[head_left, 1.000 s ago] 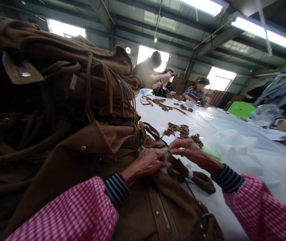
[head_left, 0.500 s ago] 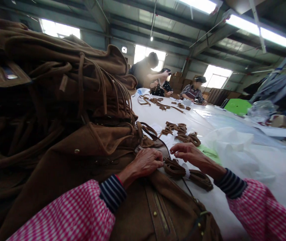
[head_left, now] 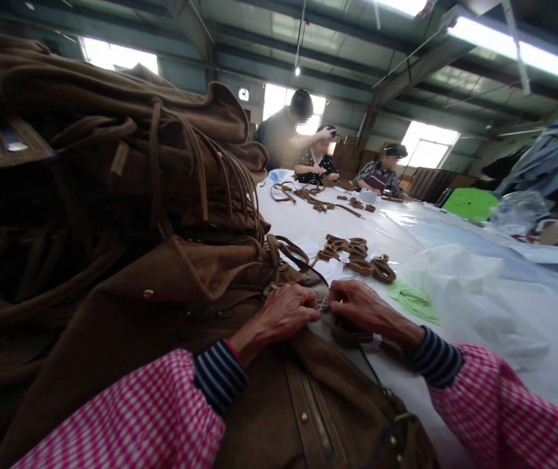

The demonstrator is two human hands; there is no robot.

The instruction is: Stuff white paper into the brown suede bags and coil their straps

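A brown bag (head_left: 240, 384) with a brass-coloured zip lies in front of me on the table. Over its upper edge, my left hand (head_left: 286, 312) is closed in a pinch; what the fingertips grip is too small to make out. Just right of it, my right hand (head_left: 367, 307) pinches too, its fingertips close to the left ones, with a thin pale strand (head_left: 323, 303) in the gap. Partly covered by my right hand and wrist is a bundled brown strap (head_left: 351, 333) beside the bag.
A tall pile of brown bags (head_left: 113, 163) with hanging straps rises on my left. Beyond my hands lie several strap bundles (head_left: 352, 255), green strips (head_left: 413, 299) and crumpled white plastic (head_left: 469, 293) on the white table (head_left: 318, 223). Several people (head_left: 381, 172) work at the far end.
My right hand has moved left and down towards my left hand, its fingers closing into a pinch. It now covers much of the strap bundle. My left hand has stayed in place.
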